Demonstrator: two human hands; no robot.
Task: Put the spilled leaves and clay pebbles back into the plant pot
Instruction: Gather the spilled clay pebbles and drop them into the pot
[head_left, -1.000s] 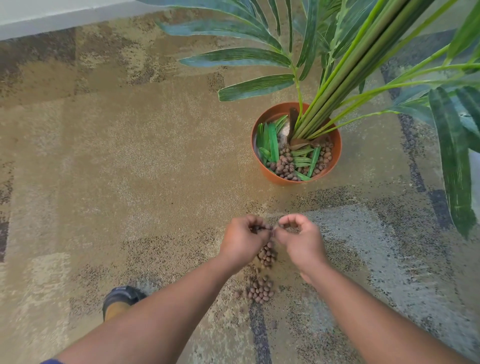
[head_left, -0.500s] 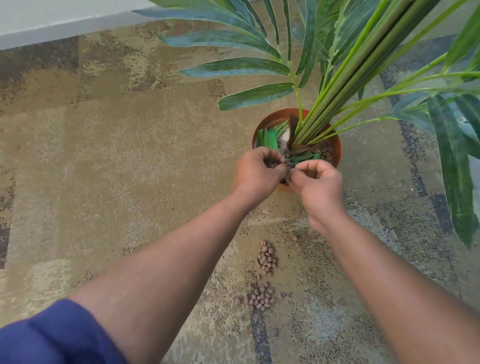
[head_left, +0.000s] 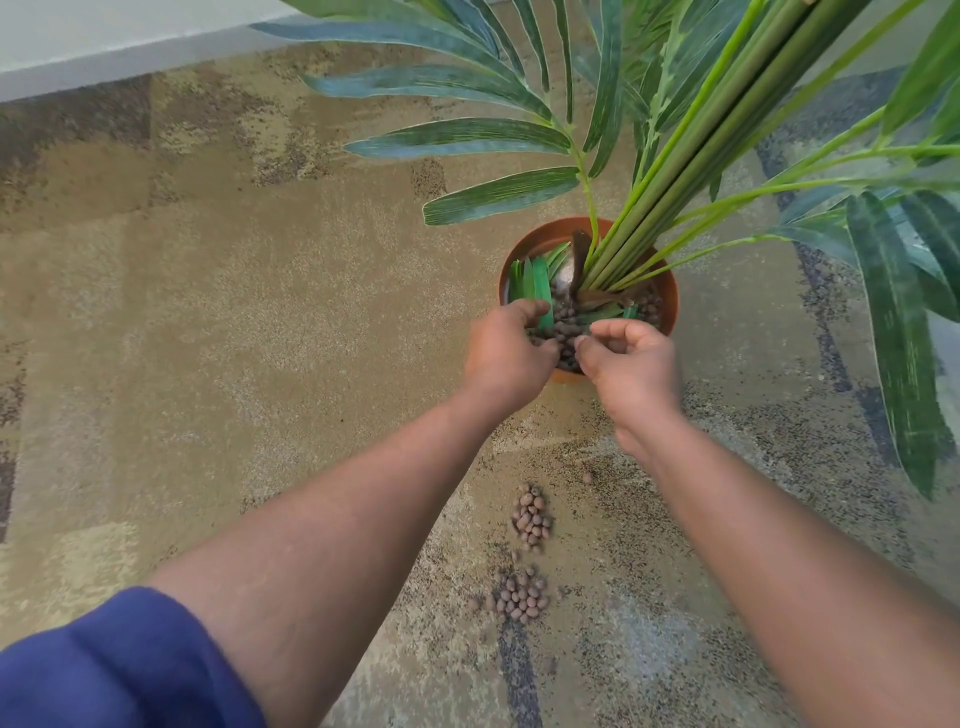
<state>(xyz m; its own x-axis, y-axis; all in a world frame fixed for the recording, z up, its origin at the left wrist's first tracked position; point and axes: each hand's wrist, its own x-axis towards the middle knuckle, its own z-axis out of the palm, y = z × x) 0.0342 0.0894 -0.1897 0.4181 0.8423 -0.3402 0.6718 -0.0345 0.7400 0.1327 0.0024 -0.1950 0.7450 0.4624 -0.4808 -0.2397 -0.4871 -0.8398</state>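
The plant pot (head_left: 667, 291) stands on the carpet (head_left: 208, 338) at about one o'clock from the middle of the view, an orange-brown round pot with green stems rising out of it toward the upper right. Inside it lie several loose green leaves (head_left: 535, 283) at its nine o'clock side and a bed of brown clay pebbles (head_left: 566, 325) across the near half, so a good share of the spill already seems to be back where it belongs. Both hands hang over the pot's near rim at six o'clock. The left hand (head_left: 506, 353) has its fingers curled with the tips down among the pebbles; whether it grips any cannot be told. The right hand (head_left: 628, 364) is loosely curled with thumb and fingertips drawn together, and nothing clearly shows between them. Well apart from the pot, toward six o'clock on the carpet, two small heaps of pebbles remain: a nearer-to-pot pile (head_left: 530, 517) and a second pile (head_left: 517, 595) below it, with a stray pebble (head_left: 587, 477) at their one o'clock. No loose leaves show on the floor. By my reckoning the leaves are done and those two heaps are what is left.
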